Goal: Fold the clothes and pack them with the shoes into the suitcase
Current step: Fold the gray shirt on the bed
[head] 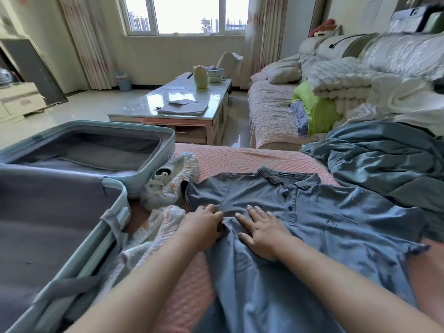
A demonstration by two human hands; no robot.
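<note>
A grey-blue polo shirt [324, 219] lies spread face up on the pink bed cover, collar away from me. My left hand [204, 224] pinches a fold of the shirt's fabric near its left armpit. My right hand [262, 229] presses flat on the shirt's chest, fingers straight. An open pale-blue suitcase [153, 145] with grey lining lies at the left. Between it and the shirt sit pale shoes in clear plastic covers [168, 186]. A second blue-grey garment [384, 159] is heaped at the right.
A thin printed plastic bag [149, 231] lies by the suitcase's near half. Beyond the bed stand a glossy coffee table [182, 99] with papers and a sofa [271, 109] piled with bedding and pillows. Shiny floor runs between them.
</note>
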